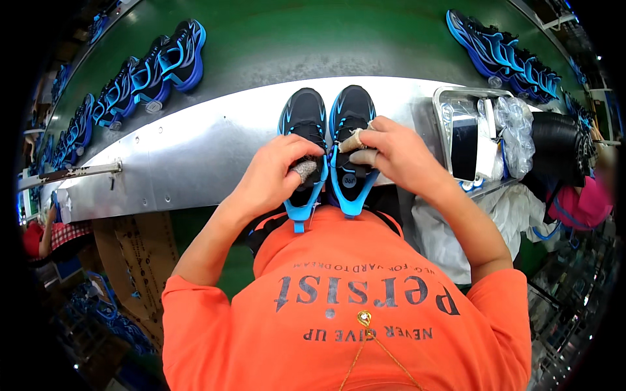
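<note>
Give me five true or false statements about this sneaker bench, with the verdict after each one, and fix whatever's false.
1. The left hand is at the left sneaker and the right hand at the right sneaker. True.
2. Both of these sneakers have their toes toward the person. False: the heels are nearest the person and the toes point away.
3. A clear plastic bag lies at the metal tray on the person's right. True.
4. All the fingers are uncovered. False: each hand has finger coverings.
5. More black-and-blue sneakers stand on both sides of the green surface. True.
</note>
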Motion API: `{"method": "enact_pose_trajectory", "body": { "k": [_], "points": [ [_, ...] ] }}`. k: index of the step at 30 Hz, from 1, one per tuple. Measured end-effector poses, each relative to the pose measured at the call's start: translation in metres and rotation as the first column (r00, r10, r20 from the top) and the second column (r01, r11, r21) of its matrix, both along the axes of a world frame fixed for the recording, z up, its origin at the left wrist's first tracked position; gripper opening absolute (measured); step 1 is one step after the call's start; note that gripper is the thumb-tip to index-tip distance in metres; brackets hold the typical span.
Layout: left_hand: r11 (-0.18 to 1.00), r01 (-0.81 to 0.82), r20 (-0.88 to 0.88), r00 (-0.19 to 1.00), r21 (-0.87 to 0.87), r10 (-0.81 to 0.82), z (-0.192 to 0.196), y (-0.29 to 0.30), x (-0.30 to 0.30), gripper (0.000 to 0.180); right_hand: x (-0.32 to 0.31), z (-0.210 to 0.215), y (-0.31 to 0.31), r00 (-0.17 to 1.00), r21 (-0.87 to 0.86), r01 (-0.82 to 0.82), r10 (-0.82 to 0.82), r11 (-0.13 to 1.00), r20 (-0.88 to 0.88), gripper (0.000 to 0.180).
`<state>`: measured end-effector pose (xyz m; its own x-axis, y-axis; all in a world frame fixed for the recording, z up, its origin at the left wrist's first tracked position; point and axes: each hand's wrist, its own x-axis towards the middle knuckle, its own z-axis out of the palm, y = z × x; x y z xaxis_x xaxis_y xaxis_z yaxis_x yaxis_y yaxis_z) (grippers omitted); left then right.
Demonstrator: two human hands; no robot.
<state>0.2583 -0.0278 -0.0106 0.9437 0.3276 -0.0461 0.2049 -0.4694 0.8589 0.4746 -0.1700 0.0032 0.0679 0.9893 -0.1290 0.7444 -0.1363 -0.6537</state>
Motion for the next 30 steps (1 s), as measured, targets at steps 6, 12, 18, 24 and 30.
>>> {"method": "enact_pose_trajectory", "body": {
  "k": [6,12,18,24,30],
  "points": [
    [0.944,-0.112,0.104,0.991,0.310,0.083,0.002,-0.026,-0.012,0.054,0.011,0.012,-0.003,0.986,-0.058,-0.011,0.001,0.998,-0.166,0.034],
    [0.924,0.007,0.102,0.994,0.382,-0.050,-0.011,-0.022,0.001,0.054,0.012,-0.001,-0.007,0.995,-0.015,-0.016,0.014,1.000,-0.103,0.035],
    [0.972,-0.048,0.030,0.999,0.230,0.042,0.003,-0.022,0.002,0.046,0.021,0.002,-0.009,0.952,0.122,-0.025,0.061,0.992,-0.300,0.022],
    [0.921,-0.365,-0.047,0.926,0.134,0.374,0.008,-0.035,0.025,0.025,0.011,-0.005,-0.007,0.993,0.083,0.118,-0.119,0.990,0.005,0.028],
    [0.998,-0.039,-0.006,0.999,0.042,0.040,0.010,-0.021,0.029,0.032,0.027,-0.005,-0.010,0.992,0.091,0.010,0.002,0.996,-0.125,0.033]
  ]
}}
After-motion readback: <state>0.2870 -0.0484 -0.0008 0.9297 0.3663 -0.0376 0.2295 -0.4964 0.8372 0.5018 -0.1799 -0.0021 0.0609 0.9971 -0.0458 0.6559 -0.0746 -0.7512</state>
